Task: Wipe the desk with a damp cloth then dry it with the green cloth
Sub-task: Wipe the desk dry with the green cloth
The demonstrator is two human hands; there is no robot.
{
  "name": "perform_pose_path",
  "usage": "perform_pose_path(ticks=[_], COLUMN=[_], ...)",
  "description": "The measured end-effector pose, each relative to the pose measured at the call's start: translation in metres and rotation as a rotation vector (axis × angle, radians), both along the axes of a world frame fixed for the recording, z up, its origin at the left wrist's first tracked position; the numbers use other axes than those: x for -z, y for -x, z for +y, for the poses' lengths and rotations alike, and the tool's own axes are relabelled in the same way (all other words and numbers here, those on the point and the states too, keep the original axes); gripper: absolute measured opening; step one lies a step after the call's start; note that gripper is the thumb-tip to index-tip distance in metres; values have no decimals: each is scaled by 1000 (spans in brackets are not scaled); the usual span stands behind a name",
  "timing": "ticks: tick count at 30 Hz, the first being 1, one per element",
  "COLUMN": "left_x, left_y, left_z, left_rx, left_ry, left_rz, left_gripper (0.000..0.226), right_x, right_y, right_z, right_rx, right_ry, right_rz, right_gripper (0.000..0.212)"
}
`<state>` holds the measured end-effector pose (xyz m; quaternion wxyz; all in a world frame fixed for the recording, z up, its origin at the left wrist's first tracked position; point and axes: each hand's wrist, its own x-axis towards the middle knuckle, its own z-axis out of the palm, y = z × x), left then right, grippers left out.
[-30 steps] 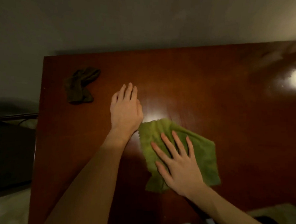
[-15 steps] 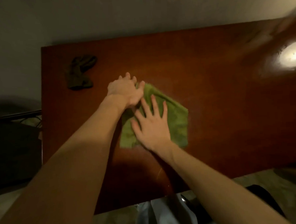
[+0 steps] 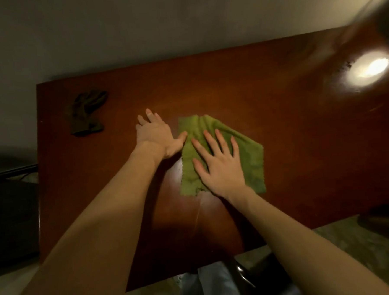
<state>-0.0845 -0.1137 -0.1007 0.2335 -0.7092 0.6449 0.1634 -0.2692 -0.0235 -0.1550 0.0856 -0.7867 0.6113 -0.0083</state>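
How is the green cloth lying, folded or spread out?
Spread out: the green cloth lies mostly flat on the desk, slightly wrinkled, under the flat right hand.

The glossy reddish-brown desk (image 3: 302, 164) carries a green cloth (image 3: 250, 160) spread near its centre. A dark crumpled cloth (image 3: 86, 114) lies at ten o'clock, near the far left corner. The left hand (image 3: 157, 135) rests flat on the wood at the green cloth's nine o'clock side. A bright glare (image 3: 369, 70) shows at two o'clock.
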Motion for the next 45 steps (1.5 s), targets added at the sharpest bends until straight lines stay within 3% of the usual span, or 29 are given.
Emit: perform_pose_path(ticks=[9,12,18,26,29,34,39,45], left_x=[13,12,16,15,19,27,27,24], left_y=[0,-5,-5,-5,-1,3,7,8], left_z=[14,9,12,14,16,24,25,25], left_rx=[-24,3,-1,2,-7,-27,-15,-2], left_ry=[94,124,147,202,225,220,188,146], left_rz=[37,4,-4,-15,-22,8,-15,-23], left_gripper=[112,107,106,101,102,105,106,109], right_x=[-5,-2,2,-3,1,8,-1,1], right_y=[6,10,14,72,97,133,97,-60], right_z=[108,69,-6,121,84,-11,63,181], right_rx=[-48,-85,119,89,126,382,121,-156], right_ry=[-70,-30,35,-29,4,27,-6,-175], right_rz=[-4,-35,-11,-10,4,22,49,-97], right_gripper=[60,57,54,57,56,55,60,58])
